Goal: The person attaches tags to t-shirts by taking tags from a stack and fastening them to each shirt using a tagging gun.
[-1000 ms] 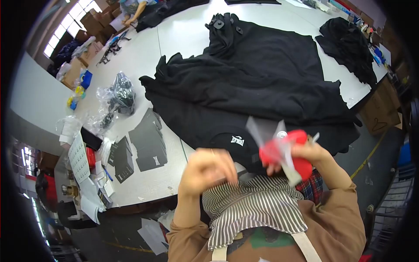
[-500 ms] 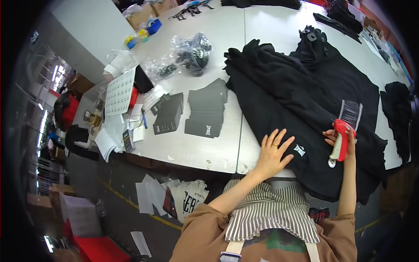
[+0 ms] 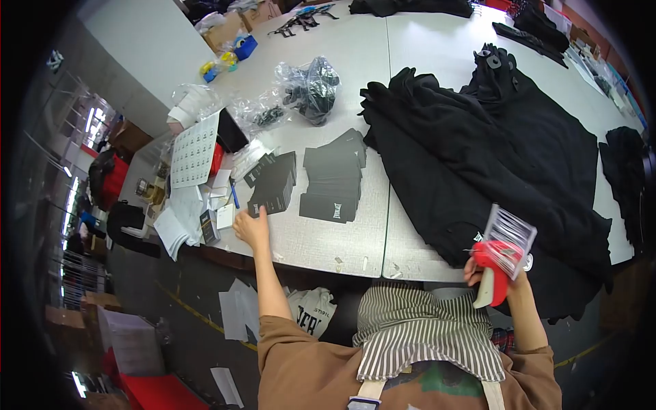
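Observation:
My left hand (image 3: 253, 229) rests at the front corner of the left stack of dark printed hang tags (image 3: 276, 181), thumb and fingers apart and touching the corner. Beside that stack lies a second, wider fan of hang tags (image 3: 333, 174). In my right hand (image 3: 517, 287) is a red and white tagging gun (image 3: 493, 270), carrying a clip of clear plastic fasteners (image 3: 511, 236). It is held over the front of a pile of black garments (image 3: 451, 157), partly covering a small white logo (image 3: 477, 237).
Left of the tags are a white sticker sheet (image 3: 193, 157), folded papers (image 3: 176, 225) and a blue pen (image 3: 235, 195). Clear plastic bags with dark contents (image 3: 311, 89) lie behind. Another black garment (image 3: 623, 171) sits at the table's right edge (image 3: 615, 242).
My left hand has left the black garment and moved left to the hang tags. My right hand has shifted left and down with the tagging gun, which has turned.

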{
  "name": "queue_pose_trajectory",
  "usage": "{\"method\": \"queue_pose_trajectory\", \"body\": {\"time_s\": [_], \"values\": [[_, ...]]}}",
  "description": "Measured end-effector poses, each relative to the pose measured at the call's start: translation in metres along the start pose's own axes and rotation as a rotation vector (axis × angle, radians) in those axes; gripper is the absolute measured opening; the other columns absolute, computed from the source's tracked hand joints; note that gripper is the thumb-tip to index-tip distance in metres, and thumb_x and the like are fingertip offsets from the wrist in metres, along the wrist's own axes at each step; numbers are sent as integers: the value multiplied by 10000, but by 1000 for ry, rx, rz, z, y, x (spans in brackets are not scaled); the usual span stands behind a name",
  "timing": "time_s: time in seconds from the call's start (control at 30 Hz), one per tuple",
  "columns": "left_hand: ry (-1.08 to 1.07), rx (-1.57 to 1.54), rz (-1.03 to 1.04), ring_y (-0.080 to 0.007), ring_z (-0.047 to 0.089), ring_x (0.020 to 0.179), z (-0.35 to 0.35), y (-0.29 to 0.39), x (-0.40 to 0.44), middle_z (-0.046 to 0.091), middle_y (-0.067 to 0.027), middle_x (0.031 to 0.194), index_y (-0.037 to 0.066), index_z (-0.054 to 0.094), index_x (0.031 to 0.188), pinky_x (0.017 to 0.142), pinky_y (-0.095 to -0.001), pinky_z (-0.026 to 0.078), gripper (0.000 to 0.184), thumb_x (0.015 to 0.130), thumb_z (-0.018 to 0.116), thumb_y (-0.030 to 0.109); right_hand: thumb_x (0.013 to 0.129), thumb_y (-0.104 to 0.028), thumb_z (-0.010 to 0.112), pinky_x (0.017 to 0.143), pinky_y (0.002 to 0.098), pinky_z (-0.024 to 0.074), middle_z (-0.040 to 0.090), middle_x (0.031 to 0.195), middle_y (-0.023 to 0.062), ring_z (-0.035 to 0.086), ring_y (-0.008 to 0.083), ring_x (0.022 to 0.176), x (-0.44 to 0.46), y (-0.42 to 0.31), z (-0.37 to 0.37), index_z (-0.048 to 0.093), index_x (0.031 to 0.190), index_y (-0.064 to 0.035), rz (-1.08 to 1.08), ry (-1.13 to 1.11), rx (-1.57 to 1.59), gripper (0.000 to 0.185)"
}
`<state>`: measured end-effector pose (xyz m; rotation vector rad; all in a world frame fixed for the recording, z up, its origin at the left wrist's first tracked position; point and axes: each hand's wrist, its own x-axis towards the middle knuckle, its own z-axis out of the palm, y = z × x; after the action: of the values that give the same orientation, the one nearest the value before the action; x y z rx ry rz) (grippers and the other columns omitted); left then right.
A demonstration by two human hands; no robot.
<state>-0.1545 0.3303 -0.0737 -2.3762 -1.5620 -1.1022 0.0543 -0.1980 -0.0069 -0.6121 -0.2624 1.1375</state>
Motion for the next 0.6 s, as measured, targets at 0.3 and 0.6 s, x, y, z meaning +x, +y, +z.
{"method": "queue_pose_trajectory", "body": {"time_s": [0.3, 0.6], "values": [[-228, -1134, -264, -136, 541, 766, -66, 62, -20, 599, -85, 929, 23, 530, 1025, 726, -231, 431, 204, 849, 602, 96, 820, -151, 698, 856, 354, 516, 610, 1149, 184, 636, 265, 965, 60, 31, 69, 449, 1311, 24, -83, -182, -705, 578], [-698, -1055, -7, -110, 456, 615, -160, 168, -113, 565, -30, 714, 21, 587, 826, 581, -238, 388, 75, 864, 596, 85, 699, -24, 672, 757, 319, 500, 489, 1209, 174, 571, 283, 944, 111, 72, 95, 441, 1327, -13, -632, -200, -1537, 669]]}}
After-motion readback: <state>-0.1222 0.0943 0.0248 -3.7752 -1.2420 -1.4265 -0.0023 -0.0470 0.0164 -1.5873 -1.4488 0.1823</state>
